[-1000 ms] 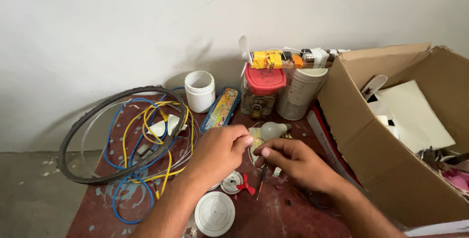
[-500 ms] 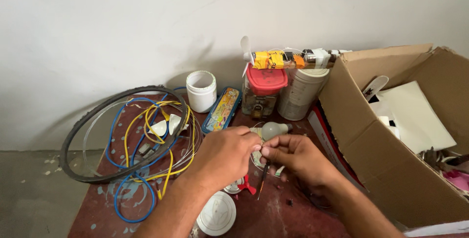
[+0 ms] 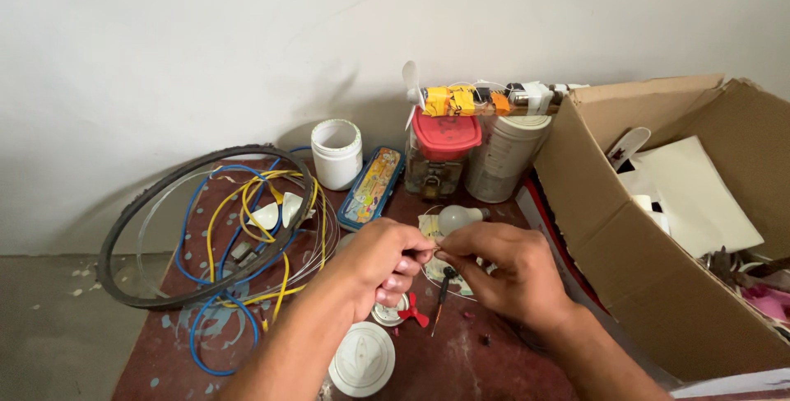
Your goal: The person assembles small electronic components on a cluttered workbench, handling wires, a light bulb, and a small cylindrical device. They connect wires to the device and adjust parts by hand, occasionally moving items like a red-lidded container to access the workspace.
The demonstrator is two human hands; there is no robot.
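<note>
White lid [image 3: 362,359] nearest on the worktop [image 3: 461,368]; left hand [image 3: 380,265] and right hand [image 3: 498,267] meet fingertip to fingertip, both pinched on a thin wire (barely visible); light bulb [image 3: 455,219] just beyond; jars [image 3: 445,148] at the wall.

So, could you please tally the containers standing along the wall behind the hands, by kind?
White jar: 1
Clear tub with red lid: 1
Tall white canister: 1
Cardboard box: 1
Total: 4
</note>
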